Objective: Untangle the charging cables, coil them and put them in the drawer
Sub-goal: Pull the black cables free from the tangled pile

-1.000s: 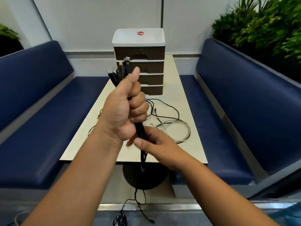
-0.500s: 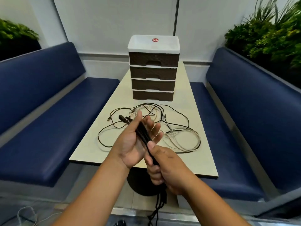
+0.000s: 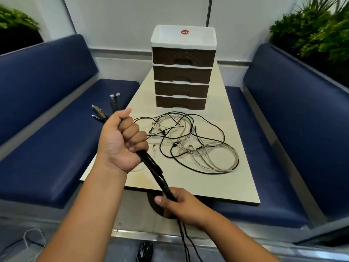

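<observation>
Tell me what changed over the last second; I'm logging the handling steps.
The left hand dropped from in front of the drawer unit, still gripping the black cable bundle. The right hand slid down it, stretching it. The tangled cables stayed put.

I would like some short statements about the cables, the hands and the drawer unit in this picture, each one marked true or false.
1. The left hand holds a bundle of black cables in a closed grip. True.
2. The right hand rests flat on the beige table. False: it grips the same black bundle, lower down, in front of the table's near edge.
3. All four brown drawers of the white-topped plastic drawer unit are closed. True.
4. The table holds no more cables. False: a tangle of black and white cables lies on it.
5. The connector ends of the bundle stick out above the left hand. True.
</observation>
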`<state>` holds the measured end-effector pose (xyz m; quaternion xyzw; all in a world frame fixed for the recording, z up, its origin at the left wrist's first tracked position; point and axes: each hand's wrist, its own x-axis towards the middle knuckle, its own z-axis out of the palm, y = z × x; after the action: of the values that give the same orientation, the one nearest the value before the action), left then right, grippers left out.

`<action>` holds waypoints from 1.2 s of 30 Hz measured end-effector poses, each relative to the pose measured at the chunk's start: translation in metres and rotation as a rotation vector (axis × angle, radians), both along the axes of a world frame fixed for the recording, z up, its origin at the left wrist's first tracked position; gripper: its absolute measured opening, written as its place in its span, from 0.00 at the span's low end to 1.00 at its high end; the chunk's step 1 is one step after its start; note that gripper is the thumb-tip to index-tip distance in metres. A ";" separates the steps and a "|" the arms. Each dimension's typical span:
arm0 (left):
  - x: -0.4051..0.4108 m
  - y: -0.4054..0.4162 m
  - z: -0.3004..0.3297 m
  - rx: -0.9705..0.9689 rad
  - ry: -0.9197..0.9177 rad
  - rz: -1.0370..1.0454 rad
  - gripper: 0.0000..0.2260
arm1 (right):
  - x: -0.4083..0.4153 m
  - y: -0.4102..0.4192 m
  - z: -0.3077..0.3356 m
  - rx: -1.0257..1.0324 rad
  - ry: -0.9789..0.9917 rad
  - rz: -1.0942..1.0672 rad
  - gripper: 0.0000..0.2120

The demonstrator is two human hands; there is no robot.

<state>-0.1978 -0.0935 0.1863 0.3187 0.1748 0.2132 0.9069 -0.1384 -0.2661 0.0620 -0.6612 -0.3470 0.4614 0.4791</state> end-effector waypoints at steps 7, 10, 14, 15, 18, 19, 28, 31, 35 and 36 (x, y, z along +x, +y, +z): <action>0.026 0.043 -0.009 -0.036 0.019 -0.033 0.27 | 0.019 0.032 -0.018 -0.051 -0.163 -0.073 0.21; 0.041 0.058 -0.010 -0.053 0.020 -0.055 0.28 | 0.036 0.043 -0.017 0.009 0.002 0.021 0.19; 0.065 0.064 -0.018 -0.056 0.060 -0.091 0.27 | 0.069 0.060 -0.032 -0.024 -0.181 -0.302 0.27; 0.071 0.065 -0.020 -0.046 0.078 -0.101 0.26 | 0.080 0.063 -0.041 -0.079 -0.413 -0.390 0.25; 0.087 0.075 -0.023 -0.034 0.105 -0.138 0.23 | 0.098 0.067 -0.066 -0.342 -0.977 -0.438 0.13; 0.091 0.078 -0.023 -0.039 0.101 -0.152 0.21 | 0.100 0.067 -0.072 -0.403 -1.052 -0.430 0.10; 0.112 0.109 -0.030 -0.049 0.171 -0.344 0.11 | 0.118 0.082 -0.016 -0.277 -0.145 -0.532 0.08; 0.118 0.108 -0.032 -0.054 0.196 -0.409 0.12 | 0.136 0.080 0.044 0.041 0.272 -0.697 0.11; 0.126 0.102 -0.033 -0.034 0.239 -0.462 0.12 | 0.138 0.080 0.100 0.389 0.350 -0.746 0.10; 0.127 0.100 -0.033 -0.022 0.244 -0.472 0.14 | 0.134 0.083 0.107 0.447 0.355 -0.736 0.09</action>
<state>-0.0708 0.0063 0.1535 0.3642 0.2062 -0.0460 0.9070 -0.0044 -0.1829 0.1689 -0.5319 -0.0928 0.2807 0.7935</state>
